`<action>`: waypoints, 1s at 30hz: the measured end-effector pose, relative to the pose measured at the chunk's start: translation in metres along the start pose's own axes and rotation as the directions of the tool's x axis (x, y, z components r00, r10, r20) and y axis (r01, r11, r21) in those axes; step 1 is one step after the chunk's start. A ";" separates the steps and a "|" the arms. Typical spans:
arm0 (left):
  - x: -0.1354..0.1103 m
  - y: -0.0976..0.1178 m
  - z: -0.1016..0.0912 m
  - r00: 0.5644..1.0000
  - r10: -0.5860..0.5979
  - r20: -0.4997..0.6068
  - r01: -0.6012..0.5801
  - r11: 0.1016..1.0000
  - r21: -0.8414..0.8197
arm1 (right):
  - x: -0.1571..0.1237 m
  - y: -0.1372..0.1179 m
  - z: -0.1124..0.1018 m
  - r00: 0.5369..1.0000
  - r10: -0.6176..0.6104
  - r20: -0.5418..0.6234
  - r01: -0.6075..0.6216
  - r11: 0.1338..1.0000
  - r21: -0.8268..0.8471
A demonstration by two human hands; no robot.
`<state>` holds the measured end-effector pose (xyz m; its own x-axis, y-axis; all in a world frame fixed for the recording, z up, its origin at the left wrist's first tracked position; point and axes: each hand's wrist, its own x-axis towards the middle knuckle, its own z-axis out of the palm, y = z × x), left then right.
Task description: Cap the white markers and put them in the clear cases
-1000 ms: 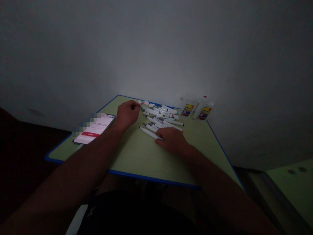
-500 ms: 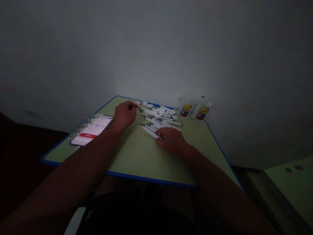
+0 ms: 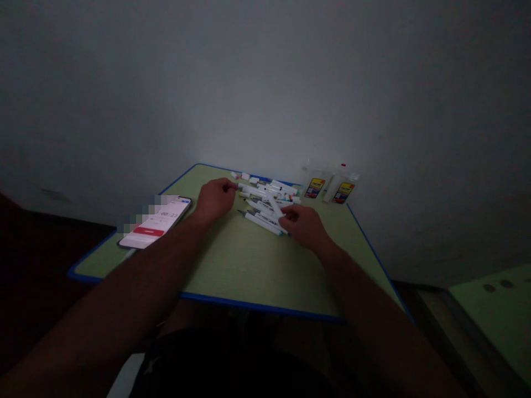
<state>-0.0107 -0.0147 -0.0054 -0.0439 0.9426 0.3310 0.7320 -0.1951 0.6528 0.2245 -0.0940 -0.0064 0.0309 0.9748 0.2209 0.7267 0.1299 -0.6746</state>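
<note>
In the head view, my right hand [image 3: 306, 225] pinches the near end of a white marker [image 3: 274, 204], whose far end tilts up over the pile. Beneath and beside it lie several white markers [image 3: 261, 222] with dark tips pointing left. My left hand [image 3: 215, 198] is closed, its fingertips at the left end of a white marker [image 3: 253, 190] in the farther group; what is between them, if anything, is too small to make out. Loose white caps [image 3: 254, 181] lie along the table's back edge.
A phone [image 3: 160, 224] showing a timer lies on the left of the green, blue-edged table [image 3: 240, 271]. Two clear plastic cases [image 3: 344, 190] with yellow and black labels stand at the back right, close to the wall [image 3: 265, 83].
My right hand has moved slightly right and lifted a marker, which now slants over the others. The left hand has shifted a little right and nearer, still closed.
</note>
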 end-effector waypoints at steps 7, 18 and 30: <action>-0.002 0.001 0.001 1.000 0.014 0.028 -0.014 1.000 0.024 | 0.011 0.013 -0.001 0.979 0.157 0.128 -0.202 0.798 0.567; -0.001 -0.004 0.005 0.999 0.031 0.039 -0.032 0.999 0.033 | 0.014 0.018 -0.005 0.976 0.146 0.162 -0.218 0.707 0.673; -0.005 -0.005 0.010 0.996 0.061 0.069 -0.063 0.997 0.039 | 0.021 0.022 -0.015 0.951 0.304 0.053 -0.247 0.648 0.720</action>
<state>-0.0077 -0.0160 -0.0170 0.0475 0.9454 0.3223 0.7593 -0.2438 0.6034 0.2517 -0.0736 -0.0065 0.2142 0.9763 -0.0321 -0.0310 -0.0260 -0.9992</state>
